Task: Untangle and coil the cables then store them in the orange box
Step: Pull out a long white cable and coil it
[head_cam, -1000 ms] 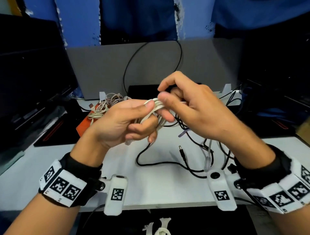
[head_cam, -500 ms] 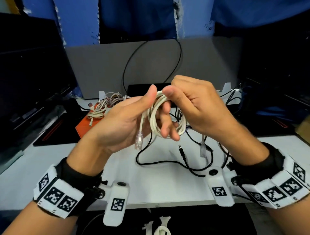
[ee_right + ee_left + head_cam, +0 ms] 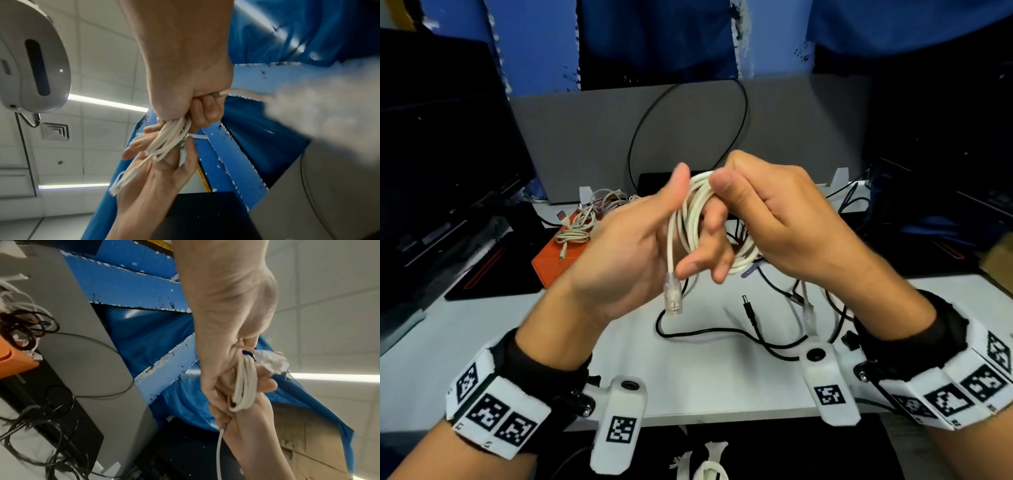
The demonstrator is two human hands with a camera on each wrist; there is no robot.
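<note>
A white surface [image 3: 431,359] carries loose black cables [image 3: 726,331] at centre and right, 1 ending in a barrel plug [image 3: 749,310]. At far left lies an orange box [image 3: 551,260] holding pale coiled cables [image 3: 582,226].

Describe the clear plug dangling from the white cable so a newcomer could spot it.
Start at the two hands raised over the white table. Between them is a white cable coil; one strand drops to a clear plug. Unlike the black barrel plug lying on the table, it is see-through and hangs in the air.
</note>
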